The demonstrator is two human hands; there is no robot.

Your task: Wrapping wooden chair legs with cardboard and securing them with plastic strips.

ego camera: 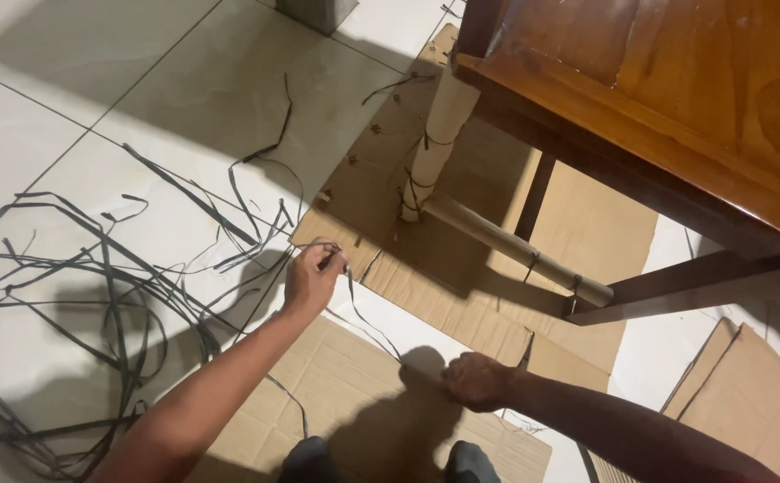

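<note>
Down at the centre of the head view, the left hand [312, 279] is closed in a pinch, thumb and fingertips gripping a thin dark plastic strip [368, 320] at its upper end. From that pinch the strip runs down and to the right over the flat brown corrugated cardboard sheet [354, 394] lying on the floor, towards the right hand [478, 380]. The right hand is curled into a loose fist resting on the same sheet; a short dark length stands up just beside its knuckles, and the strip seems to end in that fist, though the exact grip is hidden by the fingers. So the strip is stretched between the two hands, low over the cardboard.

To the left of the left hand, a loose tangle of similar dark strips [77, 304] spreads over the pale glossy floor tiles [68, 107]. Beyond the hands, a second piece of brown cardboard [462, 295] lies under a dark reddish-brown wooden chair [658, 98]. One chair leg [439, 134] and a low crossbar [515, 250] are wrapped in light brown paper, bound in places with dark strips. At the bottom edge, between the forearms, two dark rounded shapes show, too cropped to tell what they are.
</note>
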